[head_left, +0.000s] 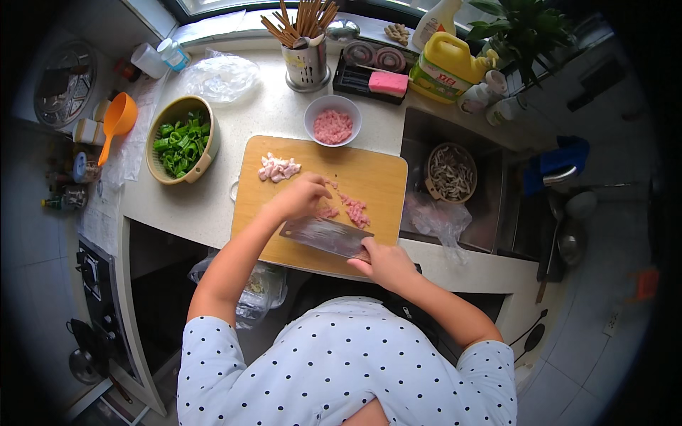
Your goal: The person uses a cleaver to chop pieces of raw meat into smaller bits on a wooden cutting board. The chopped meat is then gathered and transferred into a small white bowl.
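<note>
In the head view, the right hand [389, 265] is closed round the handle of a cleaver [323, 236], whose broad blade slants across the near part of a wooden cutting board [387, 177], reaching toward the person's left. The left hand [305, 197] is over the middle of the board with its fingers bent; whether they pinch a scrap or only hang above it, I cannot tell.

The diced pink meat [355, 211] lies on the board just right of the left hand's fingertips, beyond the cleaver blade and the right hand. A smaller part of it sits between the left hand and the blade, and a few bits trail up past the fingers. Paler meat pieces [278, 168] form a pile near the board's far left corner, beyond the left hand and apart from it.

On the bench [241, 117], a bowl [357, 108] of more pink meat stands at the board's far edge, well beyond both hands. To the left is a colander [204, 167] of cut green peppers [181, 142]. In the sink [423, 128] on the right sits a strainer [431, 188] of greyish strips.
</note>
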A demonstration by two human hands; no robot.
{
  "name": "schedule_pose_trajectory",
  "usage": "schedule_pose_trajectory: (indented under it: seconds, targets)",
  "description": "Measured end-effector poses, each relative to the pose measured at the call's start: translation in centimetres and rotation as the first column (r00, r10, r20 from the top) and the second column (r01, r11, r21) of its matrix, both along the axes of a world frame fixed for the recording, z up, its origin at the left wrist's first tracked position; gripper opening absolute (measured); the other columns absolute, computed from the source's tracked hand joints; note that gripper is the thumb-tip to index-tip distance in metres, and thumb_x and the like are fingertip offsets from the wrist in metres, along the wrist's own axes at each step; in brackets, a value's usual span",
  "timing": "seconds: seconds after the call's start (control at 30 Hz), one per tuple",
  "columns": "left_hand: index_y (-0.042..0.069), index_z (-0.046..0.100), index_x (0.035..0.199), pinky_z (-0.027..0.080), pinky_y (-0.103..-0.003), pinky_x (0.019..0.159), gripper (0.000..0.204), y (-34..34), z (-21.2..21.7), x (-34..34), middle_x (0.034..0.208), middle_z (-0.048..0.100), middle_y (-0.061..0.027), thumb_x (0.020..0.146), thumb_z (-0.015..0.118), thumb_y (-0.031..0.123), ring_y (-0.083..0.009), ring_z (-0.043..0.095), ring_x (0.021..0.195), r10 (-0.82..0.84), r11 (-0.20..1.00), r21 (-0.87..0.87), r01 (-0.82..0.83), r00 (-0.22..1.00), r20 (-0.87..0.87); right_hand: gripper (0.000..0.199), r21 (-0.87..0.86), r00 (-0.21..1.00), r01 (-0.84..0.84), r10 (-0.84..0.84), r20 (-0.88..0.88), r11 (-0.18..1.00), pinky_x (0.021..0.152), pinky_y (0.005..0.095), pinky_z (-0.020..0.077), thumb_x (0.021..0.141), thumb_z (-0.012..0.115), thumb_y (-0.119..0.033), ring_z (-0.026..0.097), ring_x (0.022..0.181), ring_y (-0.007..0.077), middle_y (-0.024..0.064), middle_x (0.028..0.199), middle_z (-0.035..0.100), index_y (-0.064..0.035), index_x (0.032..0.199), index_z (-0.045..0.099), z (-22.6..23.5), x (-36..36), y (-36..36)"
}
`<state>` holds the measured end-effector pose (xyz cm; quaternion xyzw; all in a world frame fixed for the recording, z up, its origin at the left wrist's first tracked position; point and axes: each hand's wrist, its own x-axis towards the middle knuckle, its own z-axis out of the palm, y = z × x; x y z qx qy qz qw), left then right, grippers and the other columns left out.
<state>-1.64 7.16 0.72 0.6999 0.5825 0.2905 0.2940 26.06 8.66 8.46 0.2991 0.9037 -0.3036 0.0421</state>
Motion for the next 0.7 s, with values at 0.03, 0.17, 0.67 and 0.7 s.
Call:
schedule_pose_trajectory:
  seconds: [0.03, 0.17, 0.67, 0.7]
  targets:
    - [0.004, 0.070, 0.083, 0.050, -0.036, 0.079, 0.016, -0.4, -0.1, -0.9, 0.090, 0.062, -0.0144, 0.075, 0.058, -0.005, -0.0304, 0.060, 0.090, 0.080, 0.997, -0.023, -0.079, 0.996, 0.030, 0.049, -0.102, 0.996, 0.084, -0.085, -0.008, 0.991, 0.062, 0.0396, 0.0530, 0.087, 0.064, -0.047, 0.066, 0.066, 0.0320, 0.0163, 0.071, 0.066, -0.0010, 0.099, 0.055, 0.6, 0.7, 0.0]
    - [0.003, 0.067, 0.087, 0.050, -0.034, 0.075, 0.013, -2.5, 0.3, -1.8, 0.091, 0.060, -0.0148, 0.075, 0.062, -0.001, -0.0304, 0.059, 0.084, 0.240, 0.960, -0.170, -0.220, 0.965, 0.103, 0.050, -0.610, 0.876, 0.396, -0.482, 0.026, 0.687, 0.073, 0.0366, 0.0524, 0.087, 0.066, -0.039, 0.067, 0.078, 0.0274, 0.0180, 0.082, 0.067, -0.0012, 0.119, 0.056, -0.3, 3.8, 0.2]
    - [0.000, 0.067, 0.087, 0.051, -0.039, 0.079, 0.013, -5.0, -1.0, 6.7, 0.090, 0.062, -0.0130, 0.075, 0.069, -0.003, -0.0299, 0.061, 0.090, 0.464, 0.846, 0.249, -0.471, 0.881, 0.090, 0.035, -0.594, 0.879, 0.395, -0.475, 0.024, 0.701, 0.069, 0.0376, 0.0492, 0.099, 0.048, -0.029, 0.061, 0.070, 0.0249, 0.0153, 0.074, 0.061, 0.0025, 0.108, 0.060, -0.7, 0.1, 0.1]
    - [0.001, 0.067, 0.089, 0.051, -0.039, 0.081, 0.014, -5.1, -1.3, 6.8, 0.093, 0.062, -0.0130, 0.075, 0.069, -0.003, -0.0301, 0.061, 0.092, 0.469, 0.845, 0.232, -0.482, 0.876, 0.109, 0.038, -0.604, 0.884, 0.376, -0.468, 0.006, 0.703, 0.070, 0.0395, 0.0494, 0.100, 0.046, -0.031, 0.064, 0.073, 0.0287, 0.0181, 0.076, 0.063, 0.0021, 0.108, 0.061, -0.8, -0.2, 0.0]
